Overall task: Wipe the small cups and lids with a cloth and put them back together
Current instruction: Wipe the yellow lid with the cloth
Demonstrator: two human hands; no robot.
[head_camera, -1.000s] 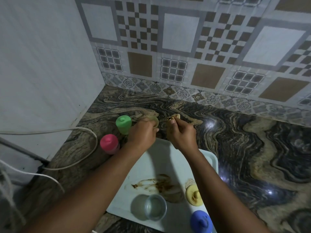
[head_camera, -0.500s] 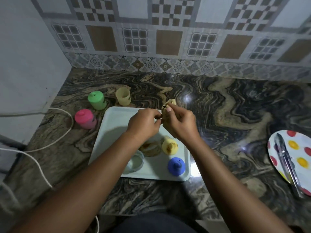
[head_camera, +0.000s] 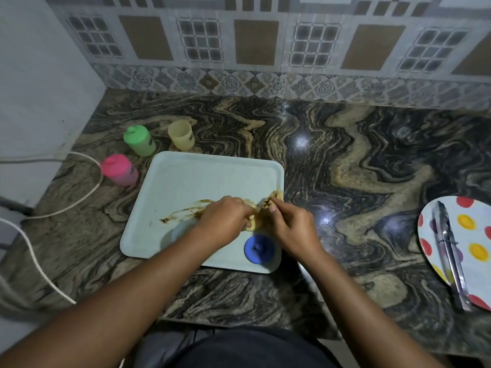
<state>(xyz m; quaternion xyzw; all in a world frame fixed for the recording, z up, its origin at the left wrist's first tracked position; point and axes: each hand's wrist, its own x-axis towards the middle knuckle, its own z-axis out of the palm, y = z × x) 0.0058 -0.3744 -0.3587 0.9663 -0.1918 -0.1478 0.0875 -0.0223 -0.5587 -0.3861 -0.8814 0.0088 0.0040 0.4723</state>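
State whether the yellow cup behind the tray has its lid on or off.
Off: the yellow cup stands upright with an open rim.

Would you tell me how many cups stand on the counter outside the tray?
3: the green cup and yellow cup beyond the tray's far-left corner, the pink cup to its left.

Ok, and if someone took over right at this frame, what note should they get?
Left hand grips the yellow lid on the tray; right hand pinches the stained cloth.
Apparently done: green cup and pink cup, capped on the counter; the yellow cup stands open.
Left: wipe and fit the yellow lid, then the blue lid and clear cup.
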